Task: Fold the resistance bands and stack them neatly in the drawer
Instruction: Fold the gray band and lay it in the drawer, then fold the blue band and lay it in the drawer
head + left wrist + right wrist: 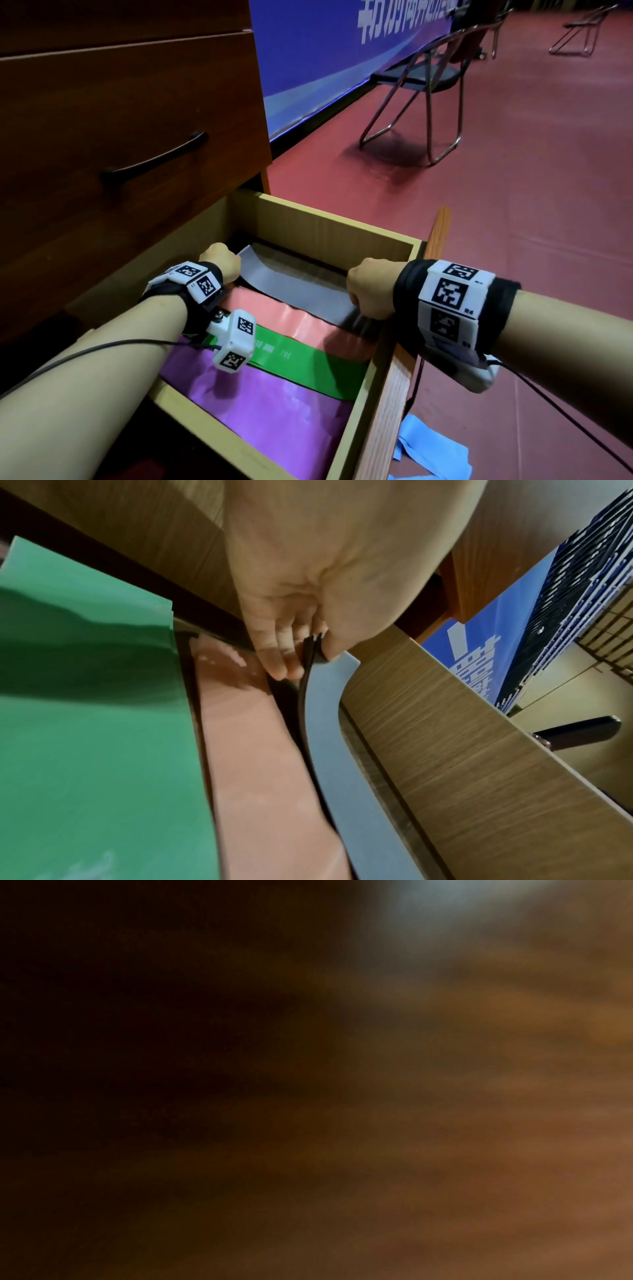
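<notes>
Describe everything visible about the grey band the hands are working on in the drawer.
The grey band is a flat, smooth, matte strip folded into several layers, whose stacked edges show in the left wrist view. It lies at the far end of the open drawer, beside the pink band. The left hand pinches its left end, which curls upward; the right hand grips its right end.

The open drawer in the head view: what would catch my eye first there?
Bright folded bands lie in a row inside the drawer: purple band nearest, then green band, pink band and grey band. Both hands, left hand and right hand, grip the grey band's ends. A blue band lies on the floor.
</notes>
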